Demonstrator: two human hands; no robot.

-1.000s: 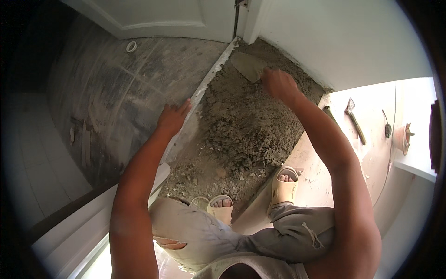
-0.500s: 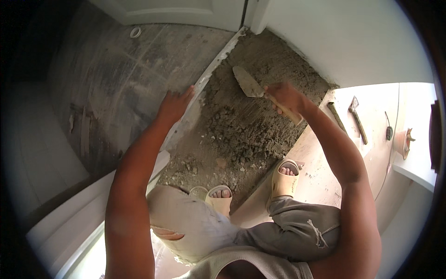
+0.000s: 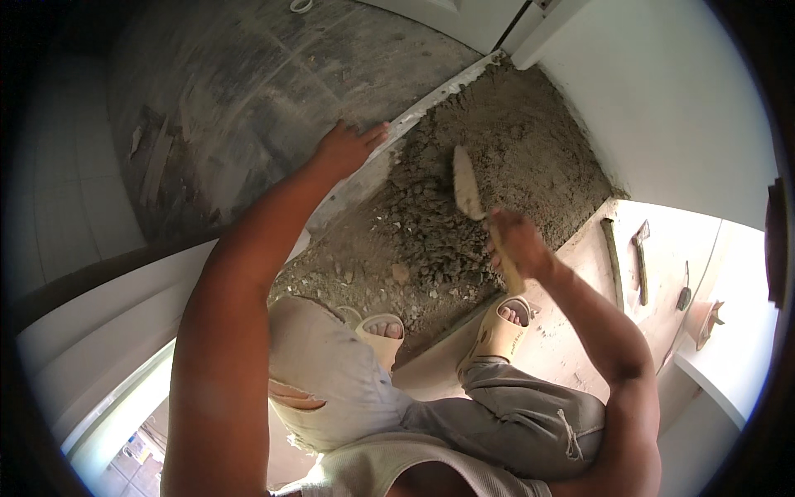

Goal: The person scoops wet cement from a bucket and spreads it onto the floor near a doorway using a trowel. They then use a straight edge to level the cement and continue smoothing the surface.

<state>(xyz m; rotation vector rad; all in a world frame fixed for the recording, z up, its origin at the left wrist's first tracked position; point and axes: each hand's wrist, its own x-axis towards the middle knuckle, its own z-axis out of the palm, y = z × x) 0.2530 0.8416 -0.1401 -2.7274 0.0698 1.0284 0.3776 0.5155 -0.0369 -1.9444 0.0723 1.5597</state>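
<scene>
My right hand (image 3: 520,243) is wrapped round the wooden handle of a trowel (image 3: 466,186). The trowel's grey, mortar-smeared blade points away from me and rests on or just over the damp mortar (image 3: 530,124). Farther off that mortar looks fairly smooth; under and nearer than the blade it is loose and lumpy. On the left, my left hand (image 3: 352,151) is open, its fingers stretched out and its fingertips at the pale raised edge strip (image 3: 414,114) that borders the mortar. Nothing shows in that hand.
A white wall (image 3: 654,108) bounds the mortar at the right. Beyond the strip lies a dusty grey floor (image 3: 248,124) with scraps on it. A hammer (image 3: 642,257) and a dark stick-like tool (image 3: 613,257) lie at the right. My sandalled feet (image 3: 505,323) stand at the near edge.
The trowel has come nearer to me, onto the lumpier mortar, and its blade has swung to point more straight ahead. My left hand has slid farther along the strip. The whole view has turned.
</scene>
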